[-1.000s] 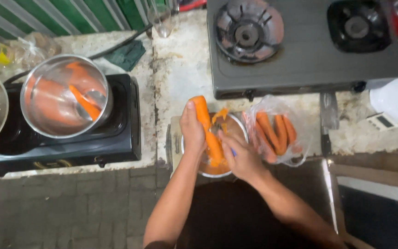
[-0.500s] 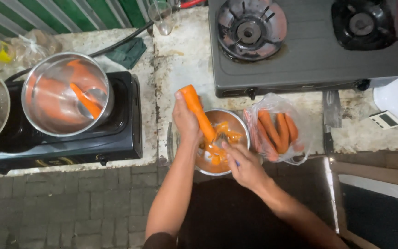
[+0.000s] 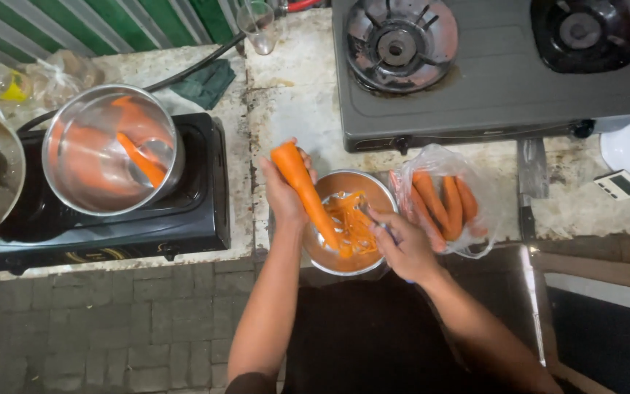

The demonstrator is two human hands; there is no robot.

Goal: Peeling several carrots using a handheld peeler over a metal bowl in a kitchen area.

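Beside the bowl [image 3: 344, 219], a bag of carrots [image 3: 442, 201]; left hand [image 3: 284, 193] clamps a carrot [image 3: 304, 190]; right hand [image 3: 402, 244] closed, its tool hidden.

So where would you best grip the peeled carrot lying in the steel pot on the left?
Take the peeled carrot at its middle, coming straight down from above. It lies slanted inside the deep steel pot, whose tall walls block any sideways approach. Close the fingers across its narrow width.

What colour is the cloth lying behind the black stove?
Dark green: the small folded cloth shows best in the head view.
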